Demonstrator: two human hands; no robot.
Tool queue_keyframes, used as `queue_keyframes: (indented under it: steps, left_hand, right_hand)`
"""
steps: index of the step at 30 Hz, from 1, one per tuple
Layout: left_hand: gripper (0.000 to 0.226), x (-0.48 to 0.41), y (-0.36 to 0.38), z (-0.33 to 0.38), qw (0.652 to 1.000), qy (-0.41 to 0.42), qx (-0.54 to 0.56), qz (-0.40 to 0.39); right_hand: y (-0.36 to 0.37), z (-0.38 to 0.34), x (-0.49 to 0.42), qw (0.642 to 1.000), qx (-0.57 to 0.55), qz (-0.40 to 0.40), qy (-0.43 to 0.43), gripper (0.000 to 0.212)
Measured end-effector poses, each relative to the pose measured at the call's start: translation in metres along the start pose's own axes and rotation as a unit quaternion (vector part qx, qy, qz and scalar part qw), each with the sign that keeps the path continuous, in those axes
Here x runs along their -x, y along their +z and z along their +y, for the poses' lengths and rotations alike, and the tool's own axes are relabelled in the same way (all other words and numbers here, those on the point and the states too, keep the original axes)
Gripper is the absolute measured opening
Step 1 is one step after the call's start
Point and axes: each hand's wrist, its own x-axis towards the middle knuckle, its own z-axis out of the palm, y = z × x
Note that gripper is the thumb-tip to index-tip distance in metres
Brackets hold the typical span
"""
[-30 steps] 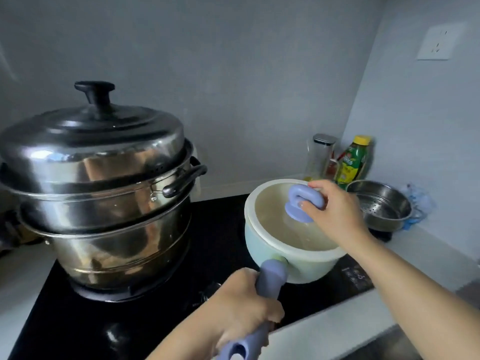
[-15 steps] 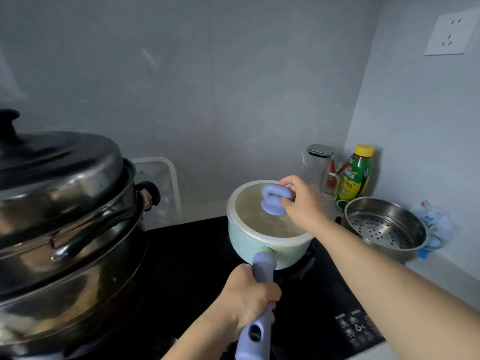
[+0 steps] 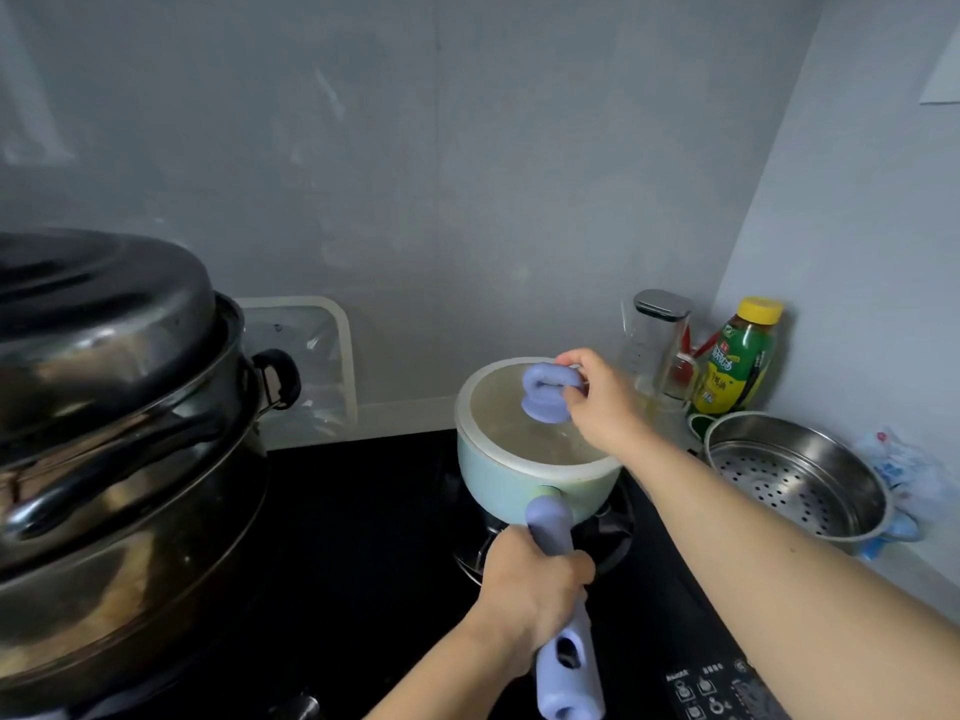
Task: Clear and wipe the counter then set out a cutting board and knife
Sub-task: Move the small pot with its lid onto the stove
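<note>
At the far left I saw the steamer (image 3: 114,459) crowding the frame, its side handle (image 3: 280,379) jutting toward a clear tray (image 3: 306,366) that leaned on the back wall. Between the steamer and the saucepan (image 3: 519,475) lay an open stretch of black cooktop (image 3: 363,537), the widest free room I had; the cooktop's right edge ran close by the control panel (image 3: 722,693). My left hand (image 3: 530,600) was wrapped tight around the purple handle (image 3: 558,579), fingers curled fully over it, with the handle's holed end sticking out below the fist. The saucepan sat toward the back of the cooktop, over the right burner (image 3: 613,537), whether resting or lifted I could not tell. My right hand (image 3: 602,402) was at the lid knob (image 3: 545,392), fingertips pinching its right end, the glass lid (image 3: 519,433) seated on the rim. To the right, a strainer basket (image 3: 795,475) stood on the counter (image 3: 914,574) just beside the cooktop, with a jar (image 3: 660,345) and an oil bottle (image 3: 737,356) behind it in the corner. Compared with half a second earlier, the saucepan and both grips were much the same, though more of the steamer showed.
</note>
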Motion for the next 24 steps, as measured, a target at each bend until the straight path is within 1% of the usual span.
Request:
queue_keyframes:
  steps: [5, 10, 13, 17, 19, 22, 24]
  left_hand:
    - [0.019, -0.005, 0.001, 0.001, 1.0, -0.014, 0.006, 0.009]
    - [0.017, -0.008, 0.002, -0.001, 1.0, -0.01, -0.003, 0.021]
    - [0.017, -0.009, -0.001, -0.001, 1.0, -0.026, 0.009, 0.008]
    - [0.016, -0.003, -0.004, 0.0, 0.997, -0.054, 0.06, -0.013]
    - [0.022, 0.001, -0.005, -0.001, 0.996, -0.056, 0.067, -0.023]
    - [0.033, 0.01, -0.011, -0.007, 0.997, -0.057, 0.055, -0.017]
    - [0.031, 0.017, -0.017, -0.009, 0.997, -0.052, 0.048, -0.015]
  right_hand:
    - [0.007, 0.005, -0.004, 1.0, 0.017, -0.006, 0.007, 0.033]
    - [0.007, 0.005, -0.005, 1.0, 0.006, -0.006, 0.01, 0.033]
    - [0.01, 0.003, -0.006, 1.0, -0.01, -0.013, 0.007, 0.034]
    - [0.014, 0.003, -0.004, 1.0, -0.025, -0.001, 0.013, 0.035]
    - [0.014, 0.003, -0.003, 1.0, -0.024, 0.0, 0.01, 0.039]
    - [0.012, 0.005, 0.002, 1.0, -0.015, 0.011, 0.007, 0.046]
    - [0.008, 0.003, 0.005, 0.999, -0.026, 0.024, 0.006, 0.049]
